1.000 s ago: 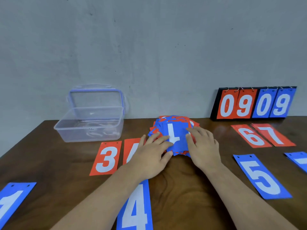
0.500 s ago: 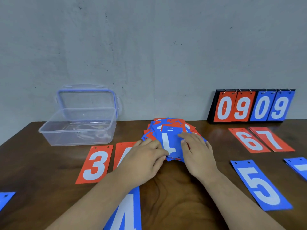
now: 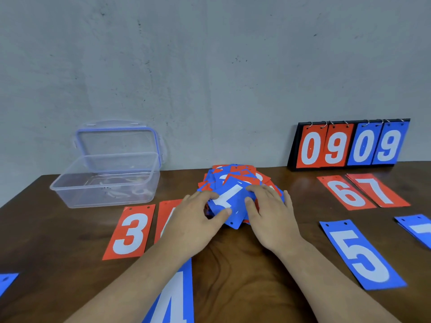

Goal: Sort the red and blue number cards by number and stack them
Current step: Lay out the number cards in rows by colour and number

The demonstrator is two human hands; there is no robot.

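Observation:
A loose pile of red and blue number cards [image 3: 235, 178] lies at the table's middle. Its top blue card [image 3: 229, 201] is tilted, near end lifted. My left hand [image 3: 196, 220] pinches that card's left side, thumb on its face. My right hand [image 3: 268, 210] grips its right side, fingers over the pile. Sorted cards lie around: red 3 [image 3: 131, 231], a red card [image 3: 166, 213] half hidden by my left hand, blue 4 [image 3: 175, 297], blue 5 [image 3: 360, 252], red 6 [image 3: 346, 192], red 7 [image 3: 379, 190].
An open clear plastic box [image 3: 105, 180] stands at the back left, its lid leaning on the wall. A flip scoreboard [image 3: 349, 144] reading 09 09 stands at the back right. More blue cards lie at the right edge [image 3: 417, 229] and the lower left corner [image 3: 7, 280].
The top blue card has turned and slid toward me, its near end lifted off the pile. Both hands have closed in on its sides. The view has shifted slightly.

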